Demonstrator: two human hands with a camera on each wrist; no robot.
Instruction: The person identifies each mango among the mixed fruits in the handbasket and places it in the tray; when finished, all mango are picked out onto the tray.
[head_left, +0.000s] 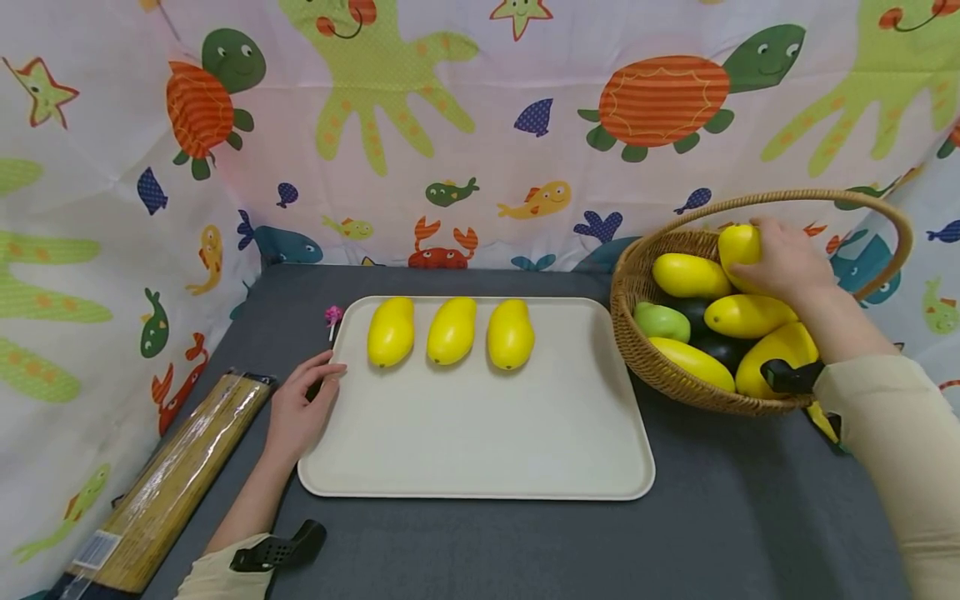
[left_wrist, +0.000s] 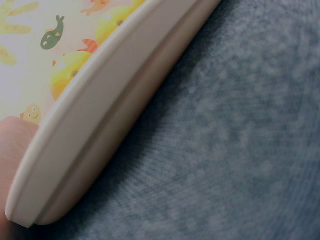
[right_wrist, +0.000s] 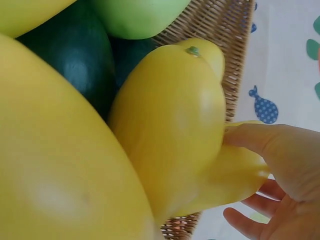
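Three yellow mangoes point(head_left: 450, 331) stand in a row along the far side of a cream tray point(head_left: 480, 433). My left hand point(head_left: 300, 412) rests at the tray's left edge, fingertips touching the rim. In the left wrist view the tray's side point(left_wrist: 95, 115) fills much of the picture. On the right, my right hand point(head_left: 783, 260) grips a yellow mango point(head_left: 739, 247) at the back of a wicker basket point(head_left: 637, 350), under its handle. The right wrist view shows the thumb against this mango point(right_wrist: 225, 180), partly behind another yellow mango point(right_wrist: 170, 115).
Several more yellow fruits point(head_left: 690, 275), a green fruit point(head_left: 662, 322) and dark eggplant-like pieces point(head_left: 701, 321) lie in the basket. A pink lollipop-like thing point(head_left: 333, 316) lies by the tray's left corner. A long plastic-wrapped package point(head_left: 180, 475) lies left. Printed cloth point(head_left: 480, 125) hangs behind.
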